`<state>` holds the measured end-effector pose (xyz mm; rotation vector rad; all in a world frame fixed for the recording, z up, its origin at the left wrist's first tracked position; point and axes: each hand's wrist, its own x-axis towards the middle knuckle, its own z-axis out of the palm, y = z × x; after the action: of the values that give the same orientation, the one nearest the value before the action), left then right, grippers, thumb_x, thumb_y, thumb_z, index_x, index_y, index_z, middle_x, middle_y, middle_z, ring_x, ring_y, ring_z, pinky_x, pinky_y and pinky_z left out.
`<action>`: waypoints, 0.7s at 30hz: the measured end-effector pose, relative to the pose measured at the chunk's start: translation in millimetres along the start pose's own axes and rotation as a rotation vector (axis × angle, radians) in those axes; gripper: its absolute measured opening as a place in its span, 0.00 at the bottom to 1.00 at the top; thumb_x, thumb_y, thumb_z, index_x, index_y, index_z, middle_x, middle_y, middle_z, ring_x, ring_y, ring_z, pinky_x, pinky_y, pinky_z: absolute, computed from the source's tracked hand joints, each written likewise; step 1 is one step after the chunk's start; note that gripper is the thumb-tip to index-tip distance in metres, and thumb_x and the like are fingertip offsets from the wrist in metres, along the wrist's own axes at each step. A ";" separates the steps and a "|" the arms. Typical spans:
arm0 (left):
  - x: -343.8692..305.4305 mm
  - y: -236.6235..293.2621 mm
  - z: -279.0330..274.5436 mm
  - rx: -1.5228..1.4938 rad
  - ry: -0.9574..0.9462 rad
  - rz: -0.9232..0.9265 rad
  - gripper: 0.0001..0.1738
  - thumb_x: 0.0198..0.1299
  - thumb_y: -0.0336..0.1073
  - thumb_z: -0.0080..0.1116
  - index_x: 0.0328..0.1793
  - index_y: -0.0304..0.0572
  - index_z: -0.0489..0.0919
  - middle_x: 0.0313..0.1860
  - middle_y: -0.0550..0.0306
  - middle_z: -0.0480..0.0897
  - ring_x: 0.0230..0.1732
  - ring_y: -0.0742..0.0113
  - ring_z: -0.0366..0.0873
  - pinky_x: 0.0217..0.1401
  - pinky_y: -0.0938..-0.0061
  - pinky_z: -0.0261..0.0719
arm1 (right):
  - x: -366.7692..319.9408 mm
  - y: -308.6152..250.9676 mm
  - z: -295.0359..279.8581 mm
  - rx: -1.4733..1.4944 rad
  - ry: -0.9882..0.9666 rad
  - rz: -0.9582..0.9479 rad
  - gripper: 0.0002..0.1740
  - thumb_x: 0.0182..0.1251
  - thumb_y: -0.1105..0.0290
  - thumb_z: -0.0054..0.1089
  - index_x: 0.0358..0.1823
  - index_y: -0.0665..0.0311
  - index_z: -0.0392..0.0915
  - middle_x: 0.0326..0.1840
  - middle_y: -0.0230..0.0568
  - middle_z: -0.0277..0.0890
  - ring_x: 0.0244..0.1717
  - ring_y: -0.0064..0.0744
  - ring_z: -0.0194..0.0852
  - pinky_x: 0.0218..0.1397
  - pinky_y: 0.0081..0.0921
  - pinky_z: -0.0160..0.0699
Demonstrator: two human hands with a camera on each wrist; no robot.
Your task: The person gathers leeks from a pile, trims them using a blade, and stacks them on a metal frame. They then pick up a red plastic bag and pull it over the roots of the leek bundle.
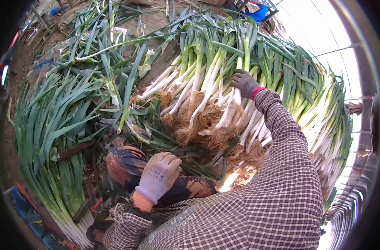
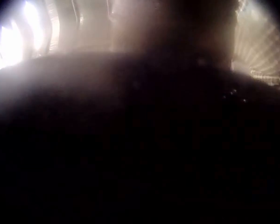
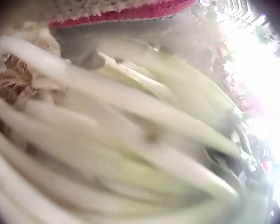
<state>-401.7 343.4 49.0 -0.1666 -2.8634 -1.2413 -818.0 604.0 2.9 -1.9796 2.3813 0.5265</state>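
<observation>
In the head view my right hand [image 1: 244,83], in a dark grey glove with a red cuff, grips a leek [image 1: 239,64] around its white stalk. Its green top extends away from me over a broad pile of leeks [image 1: 198,62] with brown roots. My left hand [image 1: 160,175], in a pale glove, rests over my knee with its fingers loosely bent and nothing in them. Close up in the right wrist view, blurred white stalks [image 3: 107,93] lie below the glove's pink cuff [image 3: 126,15]. Darkness fills most of the left wrist view, and the left hand is hidden there.
At the left lies a bundle of trimmed leeks [image 1: 52,137]. Loose green leaves [image 1: 129,87] litter the ground between it and the pile. A dark crate [image 1: 268,8] with something blue stands at the back, and a plastic greenhouse wall [image 1: 319,29] rises on the right.
</observation>
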 end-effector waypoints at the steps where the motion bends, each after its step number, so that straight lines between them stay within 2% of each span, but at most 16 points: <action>1: 2.0 -0.3 1.6 -0.014 0.002 0.009 0.13 0.55 0.35 0.64 0.47 0.43 0.82 0.47 0.54 0.82 0.56 0.52 0.77 0.62 0.60 0.74 | -2.5 1.2 0.9 -0.013 0.017 0.009 0.19 0.50 0.76 0.65 0.46 0.55 0.80 0.47 0.33 0.80 0.56 0.35 0.75 0.72 0.38 0.65; 3: 6.7 -1.1 3.1 -0.034 0.006 0.029 0.13 0.56 0.35 0.64 0.47 0.43 0.82 0.47 0.54 0.82 0.55 0.52 0.78 0.62 0.60 0.74 | 0.3 1.9 6.8 -0.033 0.061 0.023 0.19 0.47 0.77 0.64 0.44 0.55 0.80 0.44 0.36 0.79 0.55 0.37 0.76 0.68 0.40 0.68; 6: 8.1 1.3 6.7 -0.058 -0.011 0.033 0.12 0.57 0.35 0.63 0.47 0.43 0.82 0.47 0.54 0.82 0.55 0.53 0.78 0.62 0.60 0.74 | 40.0 -14.5 1.9 0.021 -0.031 0.159 0.19 0.56 0.80 0.58 0.48 0.52 0.80 0.45 0.30 0.80 0.50 0.31 0.77 0.64 0.35 0.69; 7: 6.7 -0.1 6.8 -0.057 -0.019 0.019 0.12 0.57 0.35 0.63 0.47 0.43 0.82 0.47 0.54 0.82 0.55 0.54 0.78 0.62 0.61 0.74 | 56.7 -19.1 -1.6 0.023 -0.104 0.177 0.19 0.57 0.79 0.58 0.49 0.51 0.80 0.45 0.30 0.80 0.52 0.30 0.77 0.59 0.35 0.71; 8: 6.0 -1.5 6.2 -0.052 -0.024 0.003 0.12 0.57 0.35 0.63 0.47 0.43 0.82 0.47 0.55 0.82 0.56 0.54 0.78 0.62 0.61 0.74 | 72.9 -20.3 5.9 -0.015 -0.162 0.179 0.19 0.57 0.77 0.60 0.50 0.48 0.81 0.47 0.30 0.80 0.53 0.30 0.77 0.59 0.36 0.71; 10: 3.5 -1.9 5.5 -0.027 -0.034 -0.007 0.12 0.56 0.35 0.64 0.47 0.44 0.82 0.47 0.55 0.82 0.56 0.55 0.78 0.62 0.61 0.74 | 96.2 -19.0 15.7 0.024 -0.190 0.108 0.19 0.51 0.71 0.65 0.47 0.48 0.82 0.42 0.31 0.78 0.50 0.34 0.77 0.57 0.38 0.72; 12: 5.1 -2.3 6.4 -0.005 -0.030 -0.018 0.12 0.56 0.35 0.64 0.47 0.44 0.82 0.47 0.56 0.82 0.56 0.55 0.78 0.62 0.62 0.74 | 120.7 -17.9 37.0 -0.022 -0.415 0.152 0.14 0.54 0.67 0.63 0.44 0.46 0.84 0.43 0.28 0.81 0.55 0.32 0.77 0.59 0.38 0.71; 14: 7.4 -1.3 8.2 0.017 -0.025 -0.031 0.12 0.56 0.35 0.64 0.47 0.44 0.82 0.47 0.56 0.82 0.56 0.55 0.78 0.62 0.62 0.74 | 138.3 -18.1 47.0 -0.107 -0.607 0.153 0.16 0.56 0.67 0.61 0.47 0.43 0.84 0.46 0.28 0.82 0.57 0.31 0.77 0.60 0.38 0.71; 20: 12.1 -0.6 6.4 0.024 0.001 -0.018 0.12 0.57 0.35 0.63 0.47 0.45 0.82 0.46 0.57 0.82 0.55 0.55 0.78 0.62 0.62 0.75 | 126.4 -18.7 21.2 -0.021 -0.657 0.106 0.23 0.56 0.68 0.61 0.55 0.42 0.82 0.49 0.32 0.82 0.59 0.36 0.77 0.60 0.38 0.71; 21: 13.2 -0.1 7.5 0.027 0.004 -0.007 0.12 0.56 0.35 0.64 0.47 0.45 0.82 0.46 0.57 0.82 0.55 0.55 0.78 0.61 0.62 0.75 | 130.7 -15.4 36.1 -0.043 -0.652 0.080 0.24 0.55 0.69 0.62 0.56 0.43 0.81 0.49 0.33 0.82 0.56 0.39 0.80 0.57 0.39 0.74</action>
<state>-414.6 350.0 44.5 -0.1535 -2.8789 -1.2022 -837.8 486.0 -62.8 -1.4164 2.0395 1.0397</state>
